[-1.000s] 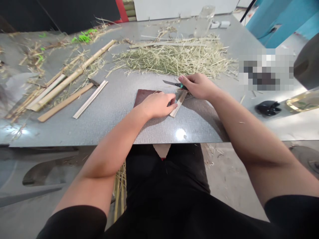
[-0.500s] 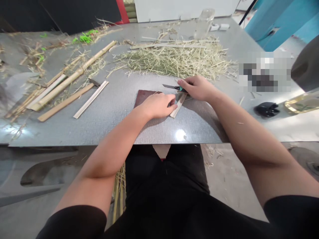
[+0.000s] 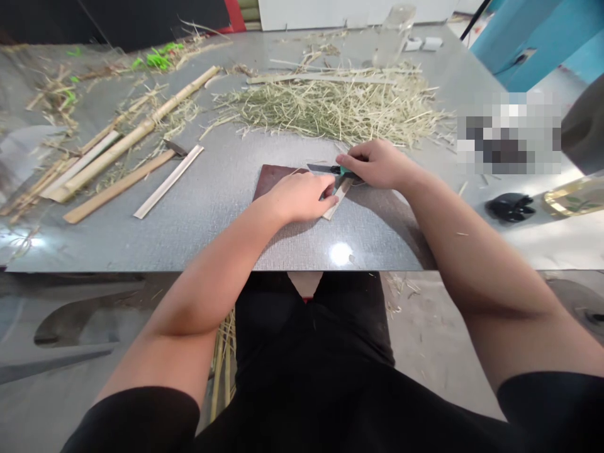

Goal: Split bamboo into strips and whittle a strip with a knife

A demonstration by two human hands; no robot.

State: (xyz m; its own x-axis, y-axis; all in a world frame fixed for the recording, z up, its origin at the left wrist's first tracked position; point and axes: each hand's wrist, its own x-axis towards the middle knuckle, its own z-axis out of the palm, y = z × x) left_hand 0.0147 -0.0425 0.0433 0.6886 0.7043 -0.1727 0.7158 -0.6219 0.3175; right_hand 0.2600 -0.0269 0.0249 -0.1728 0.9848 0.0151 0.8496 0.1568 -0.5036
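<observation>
My right hand (image 3: pixel 377 163) is closed around the teal and black handle of a knife (image 3: pixel 321 168), whose blade points left just above the table. Below the knife lies a short, pale bamboo strip (image 3: pixel 334 206), slanting toward me; its far end is partly hidden under the knife and my right hand. With fingers curled, my left hand (image 3: pixel 304 196) grips at this strip, the thumb against its left side. A small dark piece shows between the left fingers, too hidden to name. Under my left hand lies a brown, flat pad (image 3: pixel 274 178), partly covered.
A heap of thin bamboo shavings (image 3: pixel 330 110) spreads behind my hands. To the left lie a bamboo pole (image 3: pixel 141 135), a wooden-handled hammer (image 3: pixel 123 185) and a pale strip (image 3: pixel 168 182). A clear jar (image 3: pixel 396 34) stands at the back; a black object (image 3: pixel 510 206) sits right.
The view has shifted slightly. Both hands stay almost in place, with the knife still held above the strip.
</observation>
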